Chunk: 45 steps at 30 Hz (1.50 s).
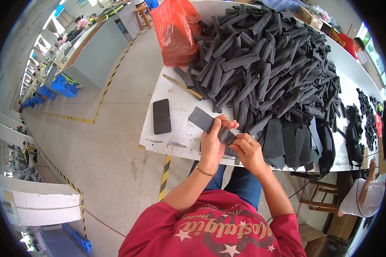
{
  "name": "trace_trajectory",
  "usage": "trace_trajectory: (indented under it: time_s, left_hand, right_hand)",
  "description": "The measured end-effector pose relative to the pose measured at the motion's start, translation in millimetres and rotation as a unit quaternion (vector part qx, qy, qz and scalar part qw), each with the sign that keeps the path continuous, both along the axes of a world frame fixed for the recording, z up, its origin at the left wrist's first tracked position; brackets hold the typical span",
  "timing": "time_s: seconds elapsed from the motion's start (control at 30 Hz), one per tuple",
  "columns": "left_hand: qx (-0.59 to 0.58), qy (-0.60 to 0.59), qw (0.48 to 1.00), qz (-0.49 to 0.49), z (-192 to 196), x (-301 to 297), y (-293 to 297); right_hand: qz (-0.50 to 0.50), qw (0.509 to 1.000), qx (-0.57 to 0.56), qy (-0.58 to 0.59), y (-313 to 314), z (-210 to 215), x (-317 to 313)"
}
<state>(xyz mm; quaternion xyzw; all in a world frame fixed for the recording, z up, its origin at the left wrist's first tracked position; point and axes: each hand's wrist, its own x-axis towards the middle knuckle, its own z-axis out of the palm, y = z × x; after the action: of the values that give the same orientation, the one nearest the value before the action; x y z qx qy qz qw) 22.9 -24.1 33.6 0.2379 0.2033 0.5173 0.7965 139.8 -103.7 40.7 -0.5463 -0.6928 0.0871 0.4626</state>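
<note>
Just above the table's front edge, both hands hold a dark grey fabric strip (201,120). My left hand (214,141) grips its middle, with the thumb on top and the fingers behind it. At the strip's right end my right hand (248,150) pinches the edge between thumb and fingertips. Part of the strip is hidden by the fingers. Behind the hands rises a big heap of dark grey rolled or folded fabric pieces (261,64). Flat dark fabric pieces (287,141) overlap near the front edge, right of my right hand.
A black phone (161,116) lies on the white table (148,139), left of my hands. Beyond it are a thin wooden strip (182,87) and a red plastic bag (173,34). A black mesh item (328,147) hangs over the front edge at right. Other people sit farther right.
</note>
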Motion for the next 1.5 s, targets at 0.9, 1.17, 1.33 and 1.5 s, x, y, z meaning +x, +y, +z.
trace_trajectory:
  time_s: [0.9,1.17,1.33,1.5]
  left_hand:
    - [0.087,0.026,0.995,0.032,1.9,-8.8,14.2]
    - [0.106,-0.022,0.993,-0.056,-1.5,-10.5,11.6]
    - [0.0,0.026,0.999,0.046,-18.3,-48.3,29.8]
    - [0.001,0.026,0.996,0.086,-23.8,-53.4,33.0]
  right_hand:
    - [-0.166,0.895,0.02,0.414,-3.8,-34.7,-30.7]
    - [-0.131,0.883,-0.117,0.434,9.5,-3.0,-30.5]
    - [-0.133,0.974,0.048,0.176,2.7,4.6,-25.2]
    - [-0.092,0.836,-0.063,0.537,-2.9,-14.6,-20.7]
